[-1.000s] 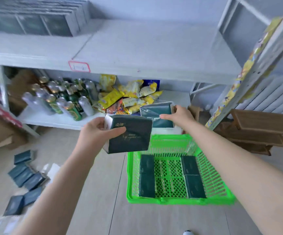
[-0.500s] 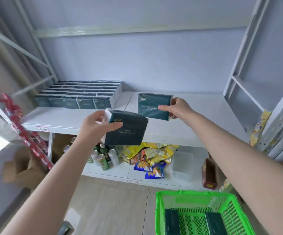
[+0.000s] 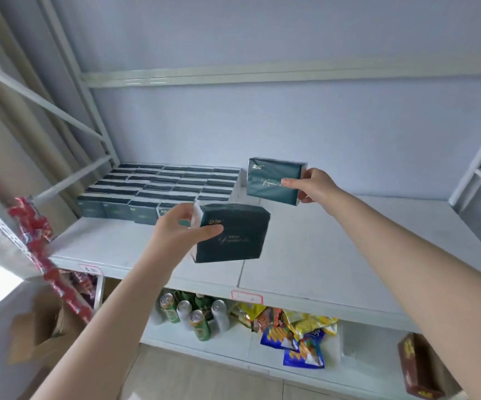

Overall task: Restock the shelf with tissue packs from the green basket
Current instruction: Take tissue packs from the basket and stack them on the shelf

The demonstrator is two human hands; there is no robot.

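My left hand grips a dark green tissue pack by its left end, held above the front of the white shelf. My right hand holds a second dark green tissue pack upright over the shelf, just right of the block of stocked tissue packs that fills the shelf's back left. The green basket is out of view.
Below the white shelf a lower shelf carries green and silver cans, snack bags and a brown box. A red packaged strip hangs on the left upright. A cardboard box sits at lower left.
My view has tilted up from the basket to the shelf. Both hands have carried their packs forward over the shelf, the right one close to the stocked block.
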